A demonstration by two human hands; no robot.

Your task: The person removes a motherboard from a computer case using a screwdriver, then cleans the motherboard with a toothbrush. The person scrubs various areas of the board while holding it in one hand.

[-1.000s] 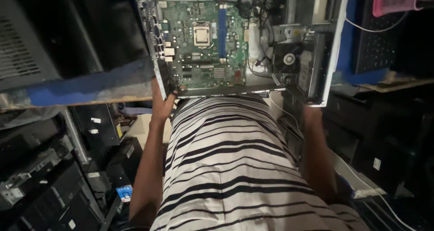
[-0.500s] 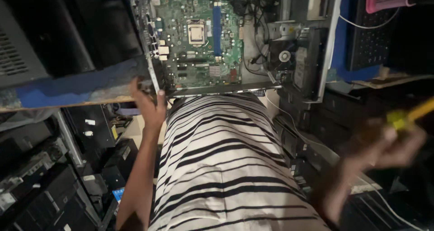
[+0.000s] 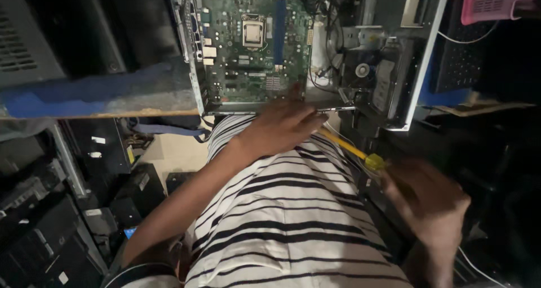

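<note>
Two hands are seen over a black-and-white striped shirt [image 3: 282, 220], which fills the lower middle of the view. Nearest the camera, the right hand [image 3: 425, 201] is blurred; its fingers are wrapped around the grip of a yellow-handled screwdriver [image 3: 352, 150], though how tightly cannot be told. The screwdriver's yellow part is angled up and to the left, toward the near edge of an open computer case [image 3: 414, 68]. A little farther on, the left hand [image 3: 282, 124] is stretched forward, its fingers curled loosely and laid at the near edge of the case, just below a green motherboard [image 3: 253, 40]; the screwdriver's tip is hidden beside these fingers, so contact cannot be judged. Nothing is seen to be gripped by the left hand. The motherboard is mounted inside the case, with a square processor socket [image 3: 253, 33] near its middle and a blue slot [image 3: 280, 29] just beside it. Cables and a small round part are packed to the right of the board. A blue-edged shelf [image 3: 96, 94] is set to the left, and a pink basket [image 3: 496, 1] stands far right.
</note>
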